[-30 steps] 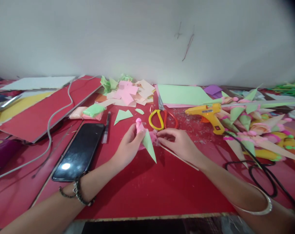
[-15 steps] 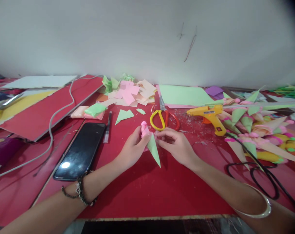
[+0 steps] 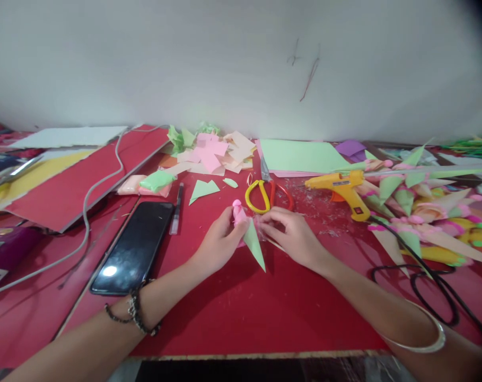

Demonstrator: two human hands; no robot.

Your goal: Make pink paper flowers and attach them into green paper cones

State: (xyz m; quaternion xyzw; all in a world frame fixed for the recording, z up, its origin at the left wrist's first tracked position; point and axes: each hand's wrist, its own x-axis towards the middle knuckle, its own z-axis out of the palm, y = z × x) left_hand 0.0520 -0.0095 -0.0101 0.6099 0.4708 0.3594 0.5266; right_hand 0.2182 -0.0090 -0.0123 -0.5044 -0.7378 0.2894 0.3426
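Seeing a phone lying on the table left of the left hand, with a pen just right of it, packets behind. Finding scissors behind the right hand, paper sheets behind those, paper scraps left of the sheets. Spotting a glue gun farther right beside a heap of craft pieces, plus a cable crossing a board back left

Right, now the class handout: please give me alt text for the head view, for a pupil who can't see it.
A left hand holds a pink craft piece, pointed green paper against it, over a red table, the right hand close beside. Scissors and paper scraps lie beyond, a phone to the left, a yellow glue gun to the right.
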